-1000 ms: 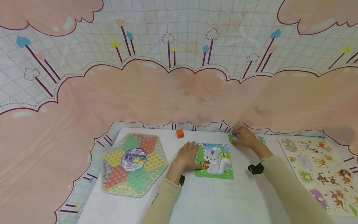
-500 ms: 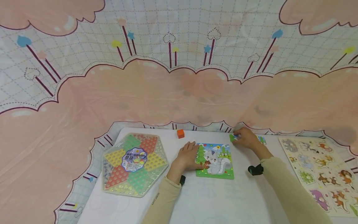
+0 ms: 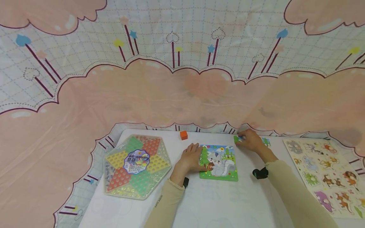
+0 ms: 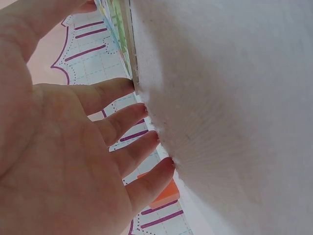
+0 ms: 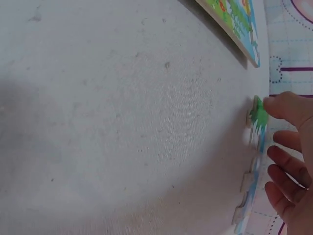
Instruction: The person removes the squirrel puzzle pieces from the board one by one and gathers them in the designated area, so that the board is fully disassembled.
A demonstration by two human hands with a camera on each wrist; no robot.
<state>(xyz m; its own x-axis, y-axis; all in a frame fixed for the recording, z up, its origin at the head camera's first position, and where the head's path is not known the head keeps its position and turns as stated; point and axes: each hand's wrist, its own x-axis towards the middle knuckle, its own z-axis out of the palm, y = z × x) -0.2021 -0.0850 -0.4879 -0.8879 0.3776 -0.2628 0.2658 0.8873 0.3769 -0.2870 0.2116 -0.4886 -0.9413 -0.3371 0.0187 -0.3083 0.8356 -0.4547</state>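
A square jigsaw puzzle [image 3: 220, 172] with a grey squirrel holding an acorn lies on the white table. My left hand [image 3: 190, 160] rests along its left side, fingers spread and thumb over its edge. The left wrist view shows those fingers [image 4: 146, 186] straight, fingertips down at the table. Farther back on the right, my right hand [image 3: 250, 141] is over some jigsaw pieces [image 3: 266, 141] in green and blue, hiding their middle. In the right wrist view the thumb is right at a green jigsaw piece [image 5: 259, 115], and the other fingers are loosely bent along the strip.
To the left lies a hexagonal Chinese checkers board [image 3: 155, 180] in clear plastic. An orange cube [image 3: 183, 135] sits near the back edge. A wooden animal peg puzzle [image 3: 309, 164] lies at the right. A patterned pink curtain [image 3: 171, 101] hangs behind the table [image 3: 211, 202].
Both hands have stayed almost still. The right hand keeps to the jigsaw pieces at the back, with only a slight shift of its fingers; the view has tilted very slightly.
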